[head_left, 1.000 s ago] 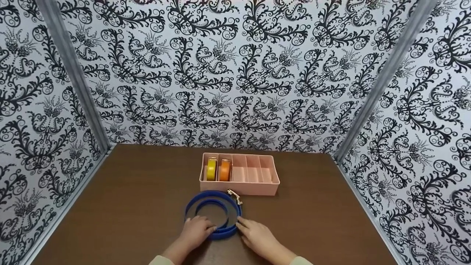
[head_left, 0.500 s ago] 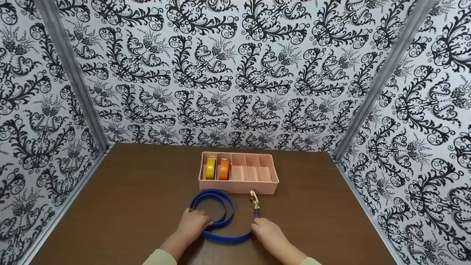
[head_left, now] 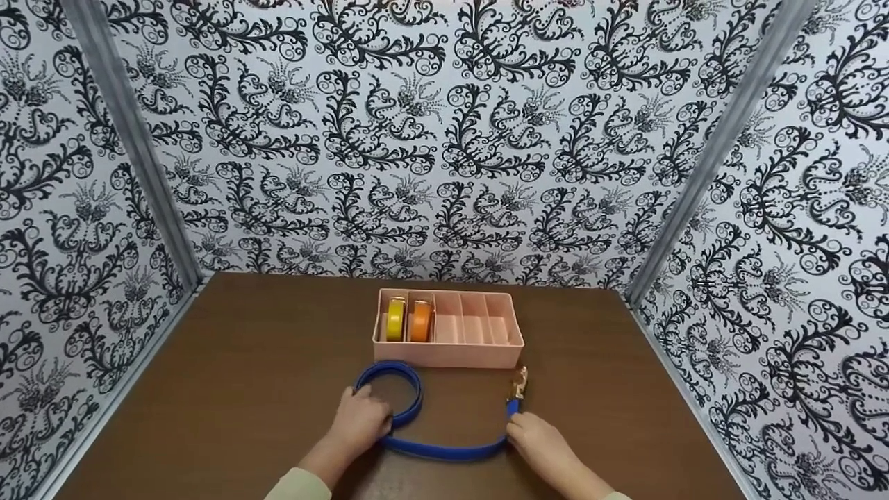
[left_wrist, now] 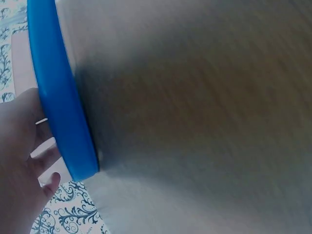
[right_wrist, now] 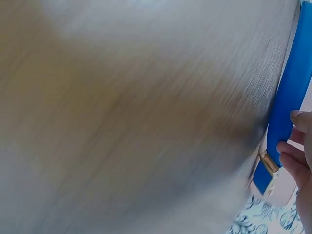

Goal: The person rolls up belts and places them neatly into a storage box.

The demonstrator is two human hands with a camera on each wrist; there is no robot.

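Observation:
A blue belt (head_left: 451, 453) stands on edge on the table, part of it wound in a coil at the left. My left hand (head_left: 361, 419) holds the near left side of that coil. The free length bows towards me and runs right to my right hand (head_left: 542, 442), which pinches it just below the gold buckle (head_left: 518, 386). In the left wrist view the fingers lie behind the blue strap (left_wrist: 61, 97), partly hidden by it. The right wrist view has thumb and fingers at the strap (right_wrist: 288, 92) near the buckle's gold loop (right_wrist: 269, 163).
Beyond the belt stands a pink divided box (head_left: 448, 355). Its two left compartments hold a rolled yellow belt (head_left: 395, 321) and a rolled orange belt (head_left: 421, 323). Patterned walls (head_left: 417, 139) enclose the brown table (head_left: 278, 333) at the back and sides.
My right hand has moved right, drawing the buckle end away from the coil. The coil has become smaller and tighter, and my left hand has shifted slightly left with it.

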